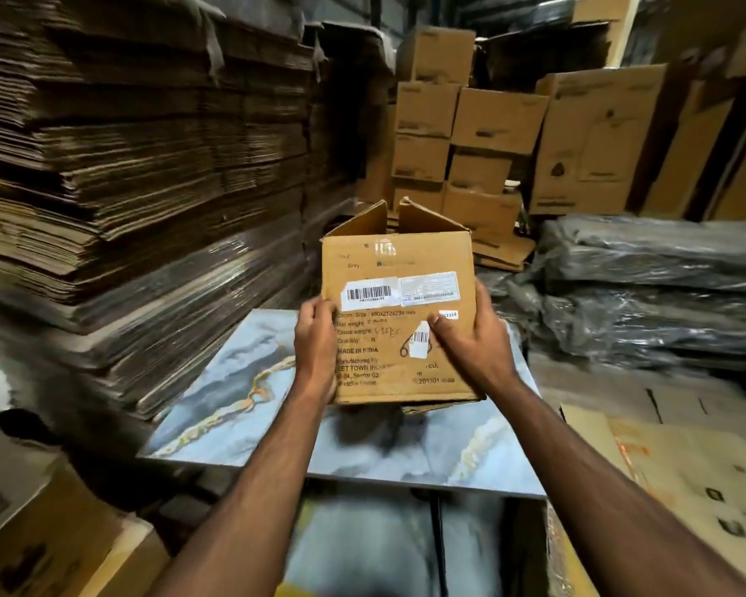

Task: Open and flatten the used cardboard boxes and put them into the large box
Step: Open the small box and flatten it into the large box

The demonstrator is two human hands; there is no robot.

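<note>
A small brown cardboard box [388,269] with barcode labels and printed text stands in the middle of the head view, just above a blue marbled tabletop [242,407]. Its top flaps stand up and open. My left hand [317,338] grips the box's left edge, fingers curled round the side. My right hand [470,338] holds the right edge, with the thumb pressed on the printed front face near a small barcode sticker. The box's far side and its inside are hidden.
Tall stacks of flattened cardboard [126,165] fill the left. Assembled brown boxes [461,122] are piled behind. Plastic-wrapped bundles [664,295] lie at the right, flat cardboard sheets [685,467] at the lower right, and another carton [39,549] at the lower left.
</note>
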